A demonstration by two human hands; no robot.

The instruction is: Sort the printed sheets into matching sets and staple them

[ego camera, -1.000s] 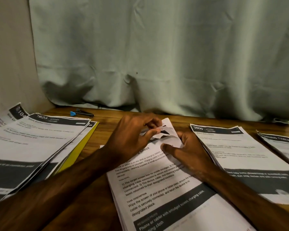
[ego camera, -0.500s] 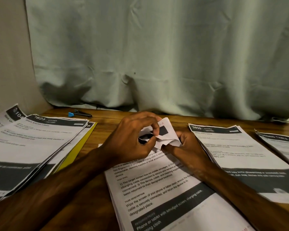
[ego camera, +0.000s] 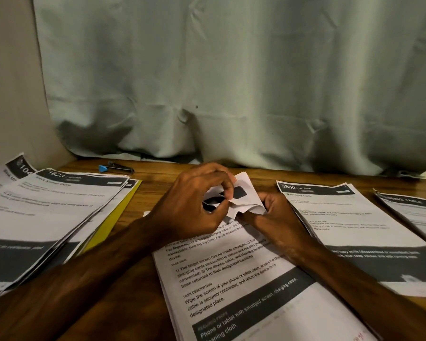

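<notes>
A set of printed sheets (ego camera: 234,279) lies in the middle of the wooden table, its top corner (ego camera: 244,195) folded up and crumpled. My left hand (ego camera: 194,205) pinches that raised corner between thumb and fingertips. My right hand (ego camera: 278,215) grips the same corner from the right, thumb under the fold. A stack headed 1623 (ego camera: 54,212) lies at the left, a stack headed 3800 (ego camera: 349,225) at the right. A small stapler with a blue end (ego camera: 116,168) rests at the back left of the table.
A yellow folder (ego camera: 113,217) pokes out under the left stack. Another sheet (ego camera: 9,172) lies at the far left and one more stack (ego camera: 413,212) at the far right edge. A pale curtain (ego camera: 231,82) hangs right behind the table.
The top corner of the middle set has been lifted and folded further between both hands. My left fingers have curled tighter over it.
</notes>
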